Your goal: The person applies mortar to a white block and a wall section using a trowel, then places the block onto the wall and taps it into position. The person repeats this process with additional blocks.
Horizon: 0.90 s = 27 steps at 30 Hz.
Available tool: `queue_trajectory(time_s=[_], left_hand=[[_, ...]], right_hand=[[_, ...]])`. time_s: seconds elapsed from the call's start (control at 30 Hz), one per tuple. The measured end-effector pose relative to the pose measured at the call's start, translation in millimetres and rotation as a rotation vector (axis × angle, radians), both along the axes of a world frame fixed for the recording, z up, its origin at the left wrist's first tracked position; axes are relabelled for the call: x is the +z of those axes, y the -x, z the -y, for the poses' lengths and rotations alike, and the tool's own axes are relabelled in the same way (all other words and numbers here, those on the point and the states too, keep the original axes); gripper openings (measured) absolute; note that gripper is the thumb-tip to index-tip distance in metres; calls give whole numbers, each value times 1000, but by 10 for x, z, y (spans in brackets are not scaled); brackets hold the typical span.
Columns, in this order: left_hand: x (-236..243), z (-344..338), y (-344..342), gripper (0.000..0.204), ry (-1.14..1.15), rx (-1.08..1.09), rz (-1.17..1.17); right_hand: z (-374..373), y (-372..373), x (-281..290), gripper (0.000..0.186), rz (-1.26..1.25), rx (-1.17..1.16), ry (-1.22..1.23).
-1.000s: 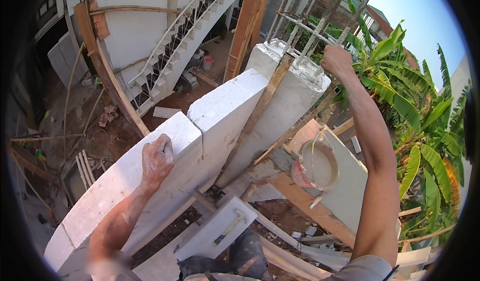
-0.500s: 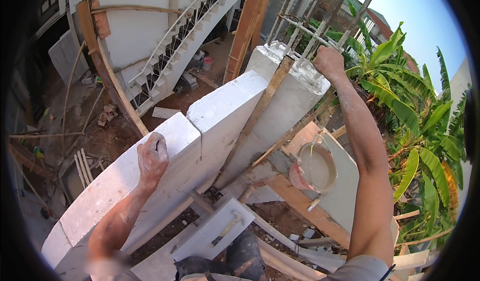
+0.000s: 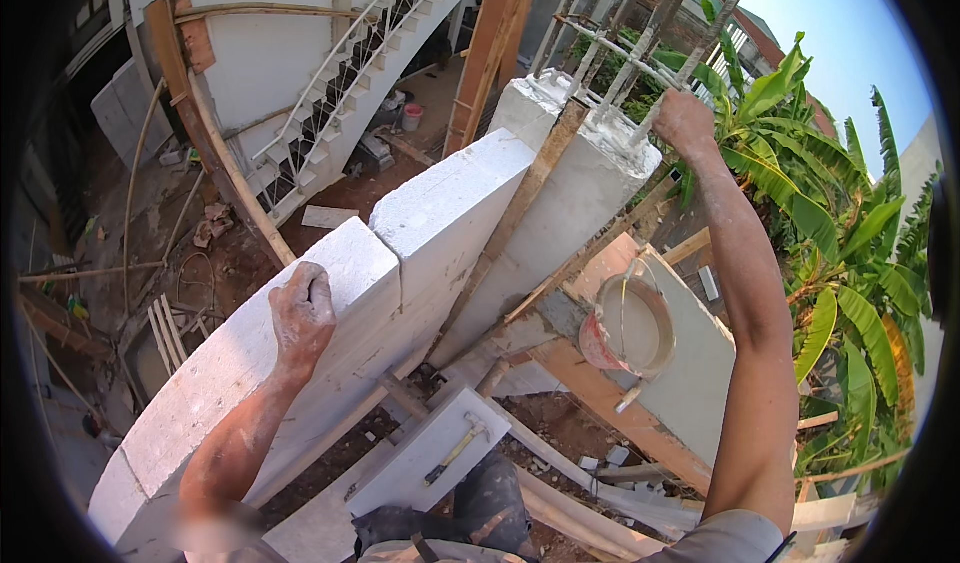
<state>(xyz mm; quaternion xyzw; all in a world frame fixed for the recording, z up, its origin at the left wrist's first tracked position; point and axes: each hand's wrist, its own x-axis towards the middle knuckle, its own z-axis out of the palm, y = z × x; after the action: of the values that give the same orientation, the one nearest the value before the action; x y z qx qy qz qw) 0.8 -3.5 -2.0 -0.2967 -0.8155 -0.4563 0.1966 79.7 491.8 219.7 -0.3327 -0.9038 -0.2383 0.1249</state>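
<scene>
The person's left hand [image 3: 303, 313] is folded into a fist at the near upper edge of a long white masonry block [image 3: 215, 388]; its palm is hidden, so one cannot tell whether anything is pinched inside. The right hand [image 3: 686, 123] is wrapped around a steel rebar [image 3: 721, 23] that stands, tilted in the view, over the rough top of a grey concrete column [image 3: 520, 273], close to the column's right corner. More bars rise beside it, crossed by a tie bar [image 3: 618, 51]

The long block lies along the top of the wall on the person's left, and a second white block [image 3: 455, 193] continues the row toward the column, with a narrow dark joint between the two. A timber batten [image 3: 525, 203] leans diagonally between that second block and the column

Below the right forearm, a reddish bucket [image 3: 640, 325] with a grey inside and a wire handle sits on a platform of boards. A hammer [image 3: 455, 453] lies on a pale slab [image 3: 400, 478] just in front of the person's dark-clad legs. Banana plants [image 3: 870, 333] grow on the right, and a white staircase [image 3: 350, 78] climbs beyond the wall
</scene>
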Motion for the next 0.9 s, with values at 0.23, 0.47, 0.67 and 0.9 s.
queue_trajectory(time_s=[0.23, 0.47, 0.67, 0.9], left_hand=[[4, -21, -13, 4, -30, -6, -18], [366, -103, 55, 7, 161, -67, 72], [996, -1396, 460, 15, 81, -158, -66], [1093, -2576, 693, 20, 194, -194, -106]], right_hand=[[4, -212, 65, 25, -93, 23, -25], [260, -548, 64, 27, -14, -21, 63], [273, -760, 38, 28, -64, 13, 125], [326, -934, -66, 28, 68, -6, 178]])
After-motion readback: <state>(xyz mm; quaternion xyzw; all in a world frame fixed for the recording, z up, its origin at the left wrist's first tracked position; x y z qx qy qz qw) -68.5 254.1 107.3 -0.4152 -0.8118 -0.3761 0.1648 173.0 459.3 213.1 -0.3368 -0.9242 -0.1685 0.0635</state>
